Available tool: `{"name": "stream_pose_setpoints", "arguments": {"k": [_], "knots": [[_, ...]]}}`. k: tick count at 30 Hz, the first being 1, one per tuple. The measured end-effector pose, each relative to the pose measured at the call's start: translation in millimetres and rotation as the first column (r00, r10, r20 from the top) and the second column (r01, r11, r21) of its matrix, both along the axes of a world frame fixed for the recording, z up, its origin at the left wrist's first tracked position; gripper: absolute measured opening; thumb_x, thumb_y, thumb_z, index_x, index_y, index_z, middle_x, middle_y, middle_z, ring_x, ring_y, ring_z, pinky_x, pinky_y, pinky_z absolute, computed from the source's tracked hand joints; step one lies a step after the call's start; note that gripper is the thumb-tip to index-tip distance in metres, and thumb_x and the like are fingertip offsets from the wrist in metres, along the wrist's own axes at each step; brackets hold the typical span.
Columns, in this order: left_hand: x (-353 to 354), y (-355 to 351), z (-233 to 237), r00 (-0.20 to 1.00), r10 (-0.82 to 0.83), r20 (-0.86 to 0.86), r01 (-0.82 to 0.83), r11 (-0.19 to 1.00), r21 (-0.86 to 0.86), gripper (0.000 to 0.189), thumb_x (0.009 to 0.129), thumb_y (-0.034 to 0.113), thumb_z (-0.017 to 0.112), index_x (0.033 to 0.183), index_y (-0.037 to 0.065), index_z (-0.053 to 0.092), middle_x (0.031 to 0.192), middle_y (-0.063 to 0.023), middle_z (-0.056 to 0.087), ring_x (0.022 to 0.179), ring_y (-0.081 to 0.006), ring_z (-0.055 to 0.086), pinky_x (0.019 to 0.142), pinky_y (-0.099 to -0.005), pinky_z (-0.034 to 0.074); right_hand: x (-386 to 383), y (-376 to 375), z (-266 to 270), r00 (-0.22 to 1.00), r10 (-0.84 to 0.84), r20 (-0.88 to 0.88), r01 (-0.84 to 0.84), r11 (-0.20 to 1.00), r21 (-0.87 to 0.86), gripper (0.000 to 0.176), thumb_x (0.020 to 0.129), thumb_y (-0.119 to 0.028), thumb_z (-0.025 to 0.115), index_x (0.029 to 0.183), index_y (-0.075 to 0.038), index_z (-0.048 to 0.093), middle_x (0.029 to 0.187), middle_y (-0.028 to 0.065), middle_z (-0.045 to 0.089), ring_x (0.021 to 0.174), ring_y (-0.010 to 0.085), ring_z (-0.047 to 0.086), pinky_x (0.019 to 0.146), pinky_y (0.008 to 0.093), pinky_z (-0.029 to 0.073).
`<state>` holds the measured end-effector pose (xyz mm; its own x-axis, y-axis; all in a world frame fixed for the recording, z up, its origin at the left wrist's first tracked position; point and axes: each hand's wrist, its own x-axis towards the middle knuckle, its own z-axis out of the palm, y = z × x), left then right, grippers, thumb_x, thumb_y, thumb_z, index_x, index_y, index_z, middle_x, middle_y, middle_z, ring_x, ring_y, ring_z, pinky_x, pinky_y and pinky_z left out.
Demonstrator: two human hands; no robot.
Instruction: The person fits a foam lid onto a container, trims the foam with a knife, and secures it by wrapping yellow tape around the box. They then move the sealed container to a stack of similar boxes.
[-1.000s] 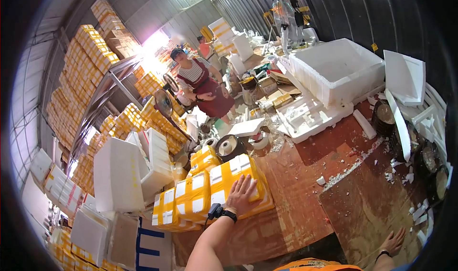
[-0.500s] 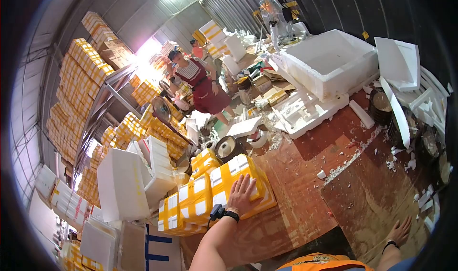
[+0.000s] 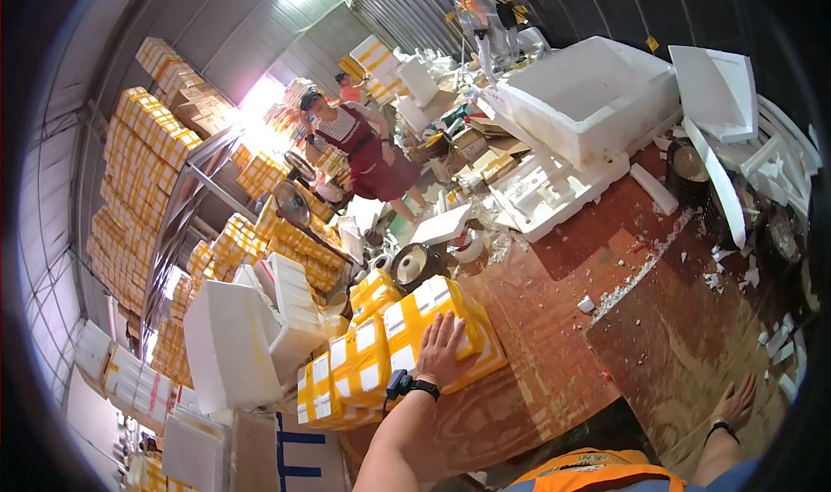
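Observation:
My left hand (image 3: 441,351) lies with its fingers spread on the nearest of several white foam boxes wrapped in yellow tape (image 3: 424,319). A dark band with a small device is on that wrist. At the lower right, my right hand (image 3: 734,403) is empty, its fingers apart, over the brown wooden board (image 3: 675,353). It also has a dark band on the wrist. The taped boxes stand side by side on the reddish-brown board surface.
A large white foam tub (image 3: 589,102) stands at the upper right, with foam scraps and tape rolls (image 3: 688,163) near it. A person in a red apron (image 3: 368,150) stands beyond the boxes. Stacked taped boxes (image 3: 143,189) and open foam boxes (image 3: 229,345) fill the left.
The view has shifted slightly, so the surroundings sit a little differently in the frame. My left hand remains on the taped box. The person in the apron has moved an arm.

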<state>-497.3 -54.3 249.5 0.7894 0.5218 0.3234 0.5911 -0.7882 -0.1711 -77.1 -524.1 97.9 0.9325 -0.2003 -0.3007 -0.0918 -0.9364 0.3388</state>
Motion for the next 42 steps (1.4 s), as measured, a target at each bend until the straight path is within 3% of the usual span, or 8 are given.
{"name": "stream_pose_setpoints", "arguments": {"k": [11,20,28,33,42], "knots": [[3,0,0,1.000,0.018,-0.007,-0.018,1.000,0.013,0.080,0.078,0.052,0.076,0.142,0.012,0.049,0.149,-0.0198,0.043,0.140,-0.0392,0.039,0.112,-0.0510,0.033,2,-1,-3,0.999,0.044,0.009,-0.044,0.998,-0.049,0.059,0.107,-0.045,0.028,0.159,-0.026,0.010,0.166,-0.0086,0.007,0.151,0.0165,0.015,0.119,0.0471,0.029],[1,1,-1,0.999,0.029,-0.018,-0.029,0.999,0.021,0.082,0.077,0.053,0.076,0.143,0.013,0.048,0.150,-0.0186,0.043,0.141,-0.0383,0.038,0.113,-0.0503,0.033,8,-9,-26,0.999,0.032,0.030,-0.031,0.999,-0.036,0.058,0.107,-0.047,0.028,0.159,-0.030,0.011,0.165,-0.0099,0.009,0.152,0.0164,0.013,0.118,0.0554,0.027],[1,3,-3,1.000,0.022,-0.006,-0.022,1.000,-0.010,0.079,0.080,0.054,0.073,0.144,0.014,0.048,0.152,-0.0187,0.040,0.141,-0.0390,0.038,0.113,-0.0515,0.031,4,-10,-16,0.995,0.081,0.064,-0.080,0.996,-0.032,0.058,0.107,-0.044,0.029,0.159,-0.026,0.010,0.166,-0.0083,0.009,0.151,0.0164,0.018,0.120,0.0455,0.026],[2,0,-1,0.999,0.034,-0.015,-0.035,0.999,-0.018,0.079,0.080,0.053,0.072,0.144,0.013,0.048,0.152,-0.0193,0.040,0.141,-0.0389,0.037,0.113,-0.0512,0.031,-9,8,34,0.998,0.031,-0.053,-0.032,0.999,-0.024,0.058,0.107,-0.044,0.028,0.159,-0.024,0.011,0.166,-0.0077,0.008,0.151,0.0166,0.018,0.120,0.0456,0.026],[2,-1,-1,0.999,0.041,-0.026,-0.041,0.999,0.006,0.080,0.078,0.051,0.076,0.142,0.011,0.048,0.151,-0.0185,0.041,0.142,-0.0380,0.036,0.113,-0.0506,0.032,-4,1,16,0.999,0.021,-0.025,-0.020,0.999,0.038,0.059,0.107,-0.045,0.031,0.159,-0.023,0.013,0.165,-0.0067,0.009,0.151,0.0167,0.017,0.120,0.0456,0.027]]}}
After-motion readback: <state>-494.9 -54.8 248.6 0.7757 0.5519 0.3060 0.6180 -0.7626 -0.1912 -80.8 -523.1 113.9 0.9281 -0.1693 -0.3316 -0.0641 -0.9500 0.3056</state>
